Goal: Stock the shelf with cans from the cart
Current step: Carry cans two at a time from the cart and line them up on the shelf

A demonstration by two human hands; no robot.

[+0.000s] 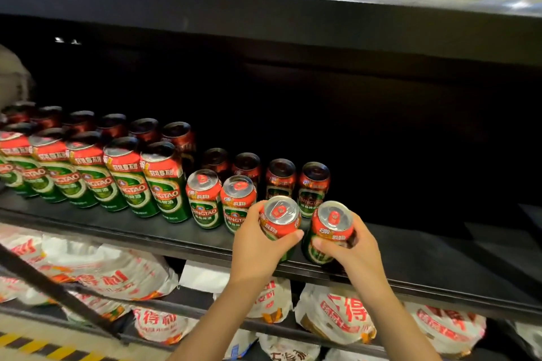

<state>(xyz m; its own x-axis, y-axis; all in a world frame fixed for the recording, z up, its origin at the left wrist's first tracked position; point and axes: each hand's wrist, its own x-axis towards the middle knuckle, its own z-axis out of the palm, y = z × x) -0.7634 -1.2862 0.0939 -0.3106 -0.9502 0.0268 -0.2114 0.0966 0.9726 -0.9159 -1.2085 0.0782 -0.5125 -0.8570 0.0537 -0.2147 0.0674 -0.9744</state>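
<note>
A dark shelf (410, 267) runs across the middle of the frame, its left half lined with tall green-and-red Tsingtao cans (164, 182) and shorter ones (205, 199) toward the centre. Below, at the bottom, lie white bags with red print (337, 313). Both forearms reach up from the lower centre. The left hand (258, 246) wraps around a short can (280, 218), tilted; the right hand (352, 246) grips another can (331, 228) just beside it, both at the shelf's front edge.
</note>
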